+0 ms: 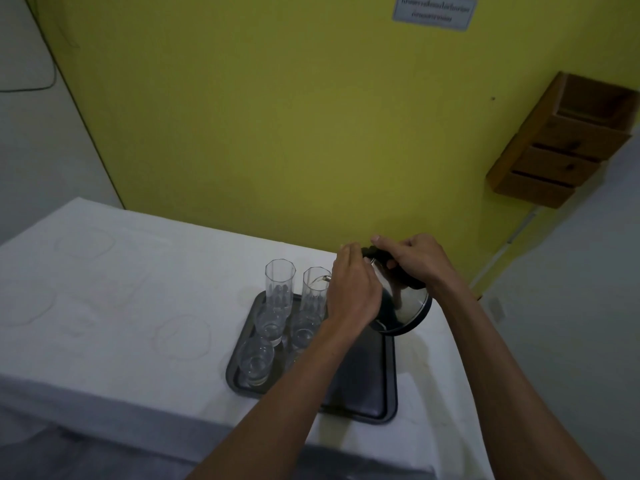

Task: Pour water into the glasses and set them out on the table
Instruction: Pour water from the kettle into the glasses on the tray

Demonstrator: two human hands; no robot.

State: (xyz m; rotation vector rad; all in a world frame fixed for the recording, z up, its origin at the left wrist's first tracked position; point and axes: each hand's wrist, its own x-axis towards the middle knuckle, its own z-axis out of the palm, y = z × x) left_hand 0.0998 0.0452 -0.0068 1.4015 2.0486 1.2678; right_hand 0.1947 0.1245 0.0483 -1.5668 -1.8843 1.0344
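A shiny steel kettle (pixel 403 304) with a black handle is tilted to the left above a dark tray (pixel 363 386). My right hand (pixel 415 259) grips the handle. My left hand (pixel 353 289) rests on the kettle's lid and front. A thin stream runs from the spout into the far right tall glass (pixel 313 289). A second tall glass (pixel 280 287) stands to its left. Several shorter glasses, such as the near left one (pixel 256 362), stand in front on the tray; my left forearm hides part of them.
The tray sits on a table with a white cloth (pixel 121 306), near its right edge. A yellow wall (pixel 277 116) rises right behind the table. A wooden rack (pixel 561 143) hangs on the wall at the right.
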